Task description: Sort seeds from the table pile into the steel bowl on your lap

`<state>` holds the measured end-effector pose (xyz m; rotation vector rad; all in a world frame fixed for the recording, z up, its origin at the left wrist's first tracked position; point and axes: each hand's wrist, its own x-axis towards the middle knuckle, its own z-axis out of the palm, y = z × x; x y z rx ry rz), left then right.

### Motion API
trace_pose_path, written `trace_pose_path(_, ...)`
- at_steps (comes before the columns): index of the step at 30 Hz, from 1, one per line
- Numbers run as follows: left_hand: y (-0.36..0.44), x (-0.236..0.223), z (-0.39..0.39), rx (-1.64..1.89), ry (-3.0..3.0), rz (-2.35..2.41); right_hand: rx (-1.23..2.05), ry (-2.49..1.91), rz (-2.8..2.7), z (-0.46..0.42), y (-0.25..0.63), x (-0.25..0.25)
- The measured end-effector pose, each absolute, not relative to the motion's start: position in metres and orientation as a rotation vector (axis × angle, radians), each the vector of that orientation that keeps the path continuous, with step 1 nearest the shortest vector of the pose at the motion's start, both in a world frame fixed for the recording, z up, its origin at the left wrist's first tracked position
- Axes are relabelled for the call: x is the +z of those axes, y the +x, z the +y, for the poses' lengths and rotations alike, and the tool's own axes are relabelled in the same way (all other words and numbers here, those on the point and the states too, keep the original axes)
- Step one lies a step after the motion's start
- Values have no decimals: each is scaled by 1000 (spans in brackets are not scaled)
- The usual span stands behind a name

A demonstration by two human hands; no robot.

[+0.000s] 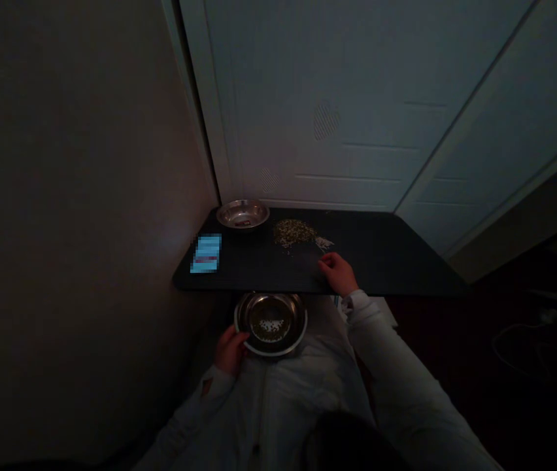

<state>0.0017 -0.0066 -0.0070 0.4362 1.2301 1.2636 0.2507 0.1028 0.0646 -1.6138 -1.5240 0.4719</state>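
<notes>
My left hand (231, 350) grips the rim of a metal bowl (303, 327) that rests in my lap, thumb over the edge. Inside the bowl, small dark grains or beans (272, 327) lie around a pale patch at its bottom. Over the front part of the dark table, my right hand (338, 271) is closed, thumb and fingertips pressed together; what is between them, if anything, is too small to make out. Just beyond its fingertips lies a little whitish heap (324, 243). Beside that, to the left, a larger pile of greenish-brown grains or beans (293, 232) is spread on the table.
A second metal bowl (243, 214) stands at the back left of the black table (386, 261). Near the left edge lies a lit, blurred-out screen (206, 253). A white panelled door (308, 98) rises behind the table, and a wall (87, 229) is close on the left.
</notes>
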Motion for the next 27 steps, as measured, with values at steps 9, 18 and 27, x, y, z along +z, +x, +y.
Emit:
trace_pose_path(9, 1, -11, -6, 1267, 412, 1193, 477, -1627, -1611, 107, 237, 61)
trace_pose_path(18, 1, -11, -6, 1253, 407, 1207, 499, -1617, -1675, 106, 227, 63)
trace_pose_path(27, 3, -14, -5, 1238, 415, 1185, 480, -1645, -1762, 104, 226, 64)
